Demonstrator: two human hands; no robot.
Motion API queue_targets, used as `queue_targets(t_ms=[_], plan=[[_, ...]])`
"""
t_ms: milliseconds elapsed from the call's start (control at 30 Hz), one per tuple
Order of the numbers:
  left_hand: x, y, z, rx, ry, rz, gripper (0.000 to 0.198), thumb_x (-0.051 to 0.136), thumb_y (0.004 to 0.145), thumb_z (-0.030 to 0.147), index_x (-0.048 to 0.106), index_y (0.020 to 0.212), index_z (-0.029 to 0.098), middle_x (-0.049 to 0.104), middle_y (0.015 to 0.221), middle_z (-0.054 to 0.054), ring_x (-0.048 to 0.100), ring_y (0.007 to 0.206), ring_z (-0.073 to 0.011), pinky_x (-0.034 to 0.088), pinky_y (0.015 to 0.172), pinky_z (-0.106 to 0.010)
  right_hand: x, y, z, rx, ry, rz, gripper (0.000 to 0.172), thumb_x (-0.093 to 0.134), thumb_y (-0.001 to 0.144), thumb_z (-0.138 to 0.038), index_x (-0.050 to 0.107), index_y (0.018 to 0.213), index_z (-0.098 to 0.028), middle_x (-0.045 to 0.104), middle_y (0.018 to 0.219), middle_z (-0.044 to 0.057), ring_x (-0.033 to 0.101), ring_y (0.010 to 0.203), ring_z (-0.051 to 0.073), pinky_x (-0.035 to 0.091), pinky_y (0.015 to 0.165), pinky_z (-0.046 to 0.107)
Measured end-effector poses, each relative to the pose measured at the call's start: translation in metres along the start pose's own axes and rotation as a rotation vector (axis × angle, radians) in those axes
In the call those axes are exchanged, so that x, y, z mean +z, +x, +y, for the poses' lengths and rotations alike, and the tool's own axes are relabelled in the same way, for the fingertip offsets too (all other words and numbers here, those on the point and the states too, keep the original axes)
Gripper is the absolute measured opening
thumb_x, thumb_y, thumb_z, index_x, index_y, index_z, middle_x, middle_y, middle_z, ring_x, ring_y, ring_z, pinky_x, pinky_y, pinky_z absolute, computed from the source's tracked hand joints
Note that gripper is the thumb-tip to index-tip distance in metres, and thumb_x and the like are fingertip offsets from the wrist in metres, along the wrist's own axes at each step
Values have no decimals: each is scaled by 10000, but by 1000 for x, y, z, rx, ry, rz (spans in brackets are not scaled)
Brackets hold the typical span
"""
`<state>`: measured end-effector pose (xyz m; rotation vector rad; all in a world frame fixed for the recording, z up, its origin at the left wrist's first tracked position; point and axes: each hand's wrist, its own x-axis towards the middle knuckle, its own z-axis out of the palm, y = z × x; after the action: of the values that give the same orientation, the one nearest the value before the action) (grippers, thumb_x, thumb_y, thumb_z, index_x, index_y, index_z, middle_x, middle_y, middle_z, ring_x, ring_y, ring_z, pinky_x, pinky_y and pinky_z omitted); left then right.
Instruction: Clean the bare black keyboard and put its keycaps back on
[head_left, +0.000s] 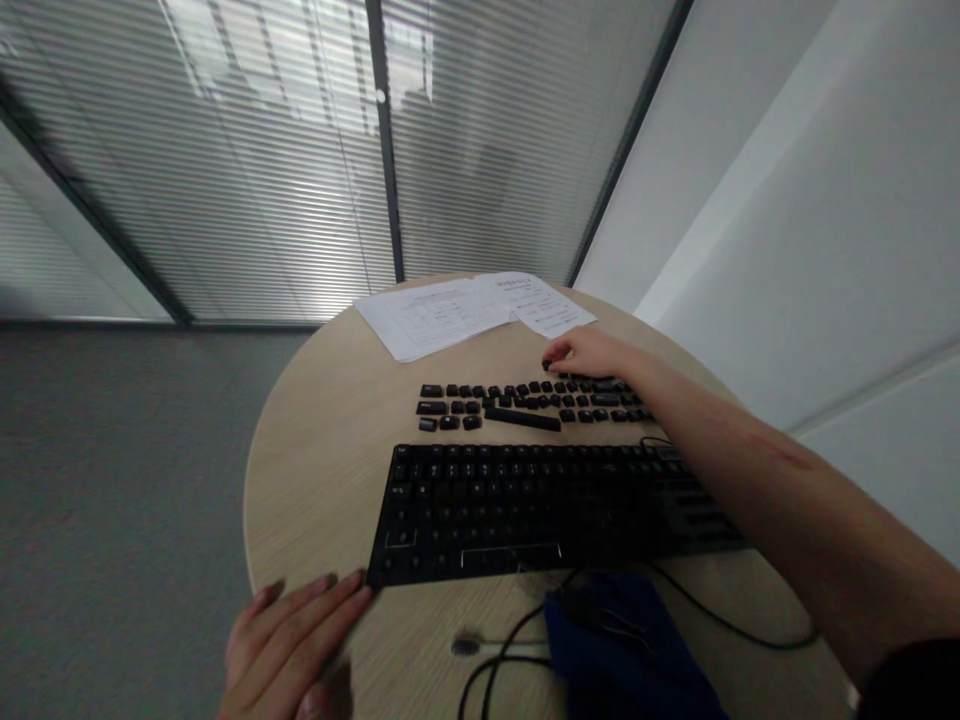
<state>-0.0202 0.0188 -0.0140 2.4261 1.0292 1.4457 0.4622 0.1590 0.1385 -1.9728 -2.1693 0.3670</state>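
A black keyboard (480, 520) lies across the table, with its upper rows of keycaps in place and bare spots lower down, such as the space bar slot. Beyond it, loose black keycaps (450, 422) are laid out in rows, with a long space bar (523, 419) among them. My left hand (296, 645) rests with outstretched fingers, the tips at the keyboard's near left corner. At the back of the loose rows, my right hand (589, 350) pinches a small black keycap (547, 366) at its fingertips. My right forearm covers the keyboard's right end.
Printed papers (442, 315) lie at the far side of the round table (300, 470). Near me are a blue cloth (637, 650) with a dark tool on it, a small brush (466, 643) and a black cable (739, 632). A wall and window blinds stand behind.
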Motion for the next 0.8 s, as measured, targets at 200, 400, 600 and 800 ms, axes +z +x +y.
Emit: queue_targets(t_ms=[200,400,600,800], plan=[[1,1,-6,110,53,-2,463,367,999,329,702,1312,262,773,1197,-88,668,1133,-295,359,1185,-547,-4,-96,-42,-159,131,139,233,722,867,-328,814,1050,-216,770,794,15,681,675,153,541,657,285],[-2,5,-1,80,51,-38,469,363,986,297,684,1325,257,762,1212,-98,656,1162,-306,357,1179,-568,45,-167,-84,-293,105,224,186,662,906,-204,776,1052,-224,791,1021,56,734,936,198,580,873,340],[-1,6,1,90,45,12,470,352,980,291,710,1282,252,773,1166,-96,662,1144,-301,374,1165,-562,67,-163,-86,-290,143,215,162,668,901,-169,764,1026,-204,766,1030,75,718,962,216,585,897,369],[-2,7,3,75,32,5,473,347,992,308,717,1282,250,772,1187,-96,666,1150,-303,360,1184,-570,75,-162,-87,-311,122,259,125,688,917,-182,784,997,-194,764,955,77,692,928,231,577,879,389]])
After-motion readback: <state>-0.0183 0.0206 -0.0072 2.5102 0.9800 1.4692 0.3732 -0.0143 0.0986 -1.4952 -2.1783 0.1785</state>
